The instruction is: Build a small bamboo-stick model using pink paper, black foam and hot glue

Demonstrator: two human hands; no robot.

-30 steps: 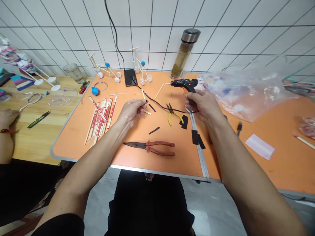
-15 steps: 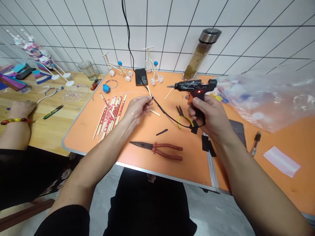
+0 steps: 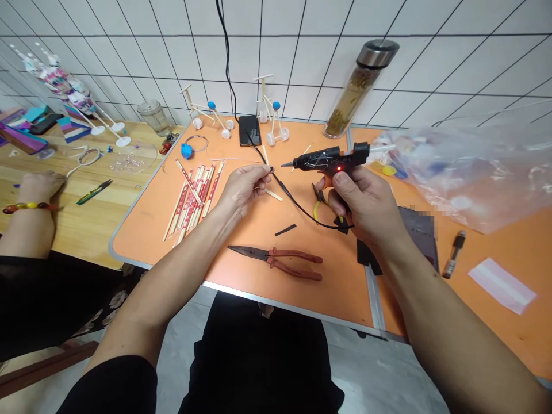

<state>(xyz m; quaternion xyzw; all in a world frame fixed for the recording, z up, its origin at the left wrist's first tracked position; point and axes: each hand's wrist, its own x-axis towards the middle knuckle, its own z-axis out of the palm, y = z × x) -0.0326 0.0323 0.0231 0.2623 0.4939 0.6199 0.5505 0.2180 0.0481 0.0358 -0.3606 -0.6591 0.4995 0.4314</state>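
Note:
My right hand is wrapped round the grip of a black hot glue gun. Its red light glows, a glue stick pokes out of the back, and the nozzle points left towards my left hand. The left thumb and fingers are pinched together, with a small dark bit at their tips; whether it is a separate piece or part of the gun's black cable cannot be made out. Loose wooden sticks lie just beyond those fingertips. Below the gun, the right hand partly hides yellow-handled pliers.
Red-handled long-nose pliers and a black strip lie in front. Paper-wrapped chopsticks are at left. Two stick-built tricycles, a phone and a tea bottle stand behind. A plastic bag sits right; another person's hand rests left.
My right hand has brought the glue gun slightly left and down, its nozzle nearer my left hand. The left hand keeps its pinch, and the view has shifted a little.

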